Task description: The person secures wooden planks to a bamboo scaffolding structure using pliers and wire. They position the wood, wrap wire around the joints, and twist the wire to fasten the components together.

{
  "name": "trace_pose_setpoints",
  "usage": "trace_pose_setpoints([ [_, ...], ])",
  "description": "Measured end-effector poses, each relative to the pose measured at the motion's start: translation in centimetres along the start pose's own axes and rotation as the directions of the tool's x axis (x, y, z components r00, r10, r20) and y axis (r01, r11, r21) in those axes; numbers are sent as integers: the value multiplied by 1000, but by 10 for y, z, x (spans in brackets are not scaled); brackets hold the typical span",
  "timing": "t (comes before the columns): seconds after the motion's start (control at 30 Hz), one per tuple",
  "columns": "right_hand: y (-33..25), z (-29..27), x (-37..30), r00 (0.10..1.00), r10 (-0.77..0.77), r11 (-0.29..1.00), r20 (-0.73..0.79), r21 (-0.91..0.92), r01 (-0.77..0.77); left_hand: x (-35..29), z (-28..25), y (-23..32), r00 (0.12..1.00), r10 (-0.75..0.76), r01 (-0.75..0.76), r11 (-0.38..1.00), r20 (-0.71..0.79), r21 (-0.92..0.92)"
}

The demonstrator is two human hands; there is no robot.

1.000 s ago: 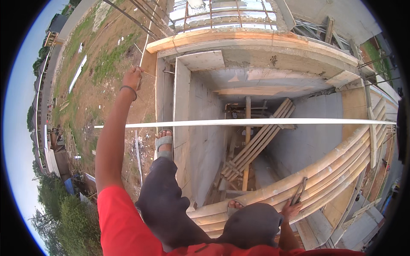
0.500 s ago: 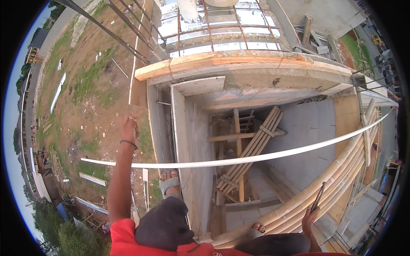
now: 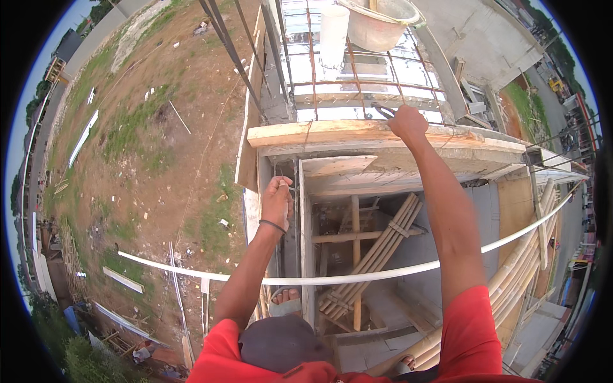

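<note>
My right hand (image 3: 408, 122) is stretched far forward, closed around a dark tool that looks like pincers (image 3: 383, 111). Its end lies over the far side of the wooden beam (image 3: 332, 133), by the rusty rebar grid (image 3: 355, 76). Lower and to the left, my left hand (image 3: 276, 199) is closed, with a dark band at the wrist. It is over the narrow gap beside the concrete wall, short of the beam's left end. A thin wire-like bit seems to show at its fingertips, too small to make out.
A long white pipe (image 3: 357, 279) crosses beneath my arms. Below opens a deep shaft with lashed bamboo poles (image 3: 377, 255). More bamboo (image 3: 511, 287) lies along the right. My sandalled foot (image 3: 285, 303) stands on the wall edge. Beyond the beam are a bucket (image 3: 380, 29) and upright bars (image 3: 230, 45).
My right hand has swung from low right up to the beam with the pincers. My left hand has shifted right, toward the wall gap. The view has turned somewhat left.
</note>
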State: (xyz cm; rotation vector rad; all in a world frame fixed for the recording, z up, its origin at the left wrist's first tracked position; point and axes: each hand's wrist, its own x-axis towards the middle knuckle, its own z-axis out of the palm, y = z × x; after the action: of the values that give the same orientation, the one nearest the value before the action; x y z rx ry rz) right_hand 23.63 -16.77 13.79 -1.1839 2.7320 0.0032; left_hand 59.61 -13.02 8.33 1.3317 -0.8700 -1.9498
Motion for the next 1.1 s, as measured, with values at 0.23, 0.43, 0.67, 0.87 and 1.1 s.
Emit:
trace_pose_setpoints([
  [0.23,-59,17,-103,582,-456,804,-673,-32,594,4,1,3,998,38,-25,970,47,-244],
  [0.43,-71,88,-211,757,-620,529,207,823,208,18,11,1,990,135,-109,898,29,-427],
  [0.67,-65,93,-220,768,-550,511,328,860,-2,38,-17,-5,957,222,-261,941,-186,-218],
  [0.87,-66,93,-214,820,-489,478,297,878,-32,34,-31,-3,942,158,-271,877,-295,-396],
  [1.1,-70,100,-206,726,-516,346,455,886,-310,16,-34,-13,904,307,-233,937,296,-259],
])
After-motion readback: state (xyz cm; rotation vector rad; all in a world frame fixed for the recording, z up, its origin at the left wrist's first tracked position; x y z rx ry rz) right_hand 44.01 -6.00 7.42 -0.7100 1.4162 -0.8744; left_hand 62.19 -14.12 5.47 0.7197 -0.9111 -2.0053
